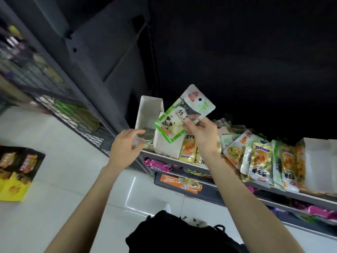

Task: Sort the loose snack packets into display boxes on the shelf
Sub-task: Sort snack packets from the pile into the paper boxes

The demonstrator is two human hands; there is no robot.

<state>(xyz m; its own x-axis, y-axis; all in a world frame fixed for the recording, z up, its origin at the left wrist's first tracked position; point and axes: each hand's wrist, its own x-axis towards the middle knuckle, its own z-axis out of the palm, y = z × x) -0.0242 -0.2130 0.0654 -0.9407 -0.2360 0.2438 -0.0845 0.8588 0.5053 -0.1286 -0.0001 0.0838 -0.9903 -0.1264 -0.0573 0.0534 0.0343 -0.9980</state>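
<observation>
Green-edged panda packet point(179, 116) pinched in right grip point(201, 133); left grip point(125, 145) loosely spread.

Green-edged panda packet point(179, 117): glossy plastic film, smooth. Gold snack packets point(260, 159) at 3 o'clock: shiny foil-look film, slightly crinkled. White display box point(148, 110): matt cardboard. Shelf edge point(175, 160): grey painted metal, smooth. Floor tiles point(60, 161) at 8 o'clock: glossy, reflective. Wire rack point(60, 110) at 10 o'clock: dark metal mesh.

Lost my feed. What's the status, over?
Right hand pinching panda packet over white box. Left hand open beside it. Nothing blocking.
</observation>
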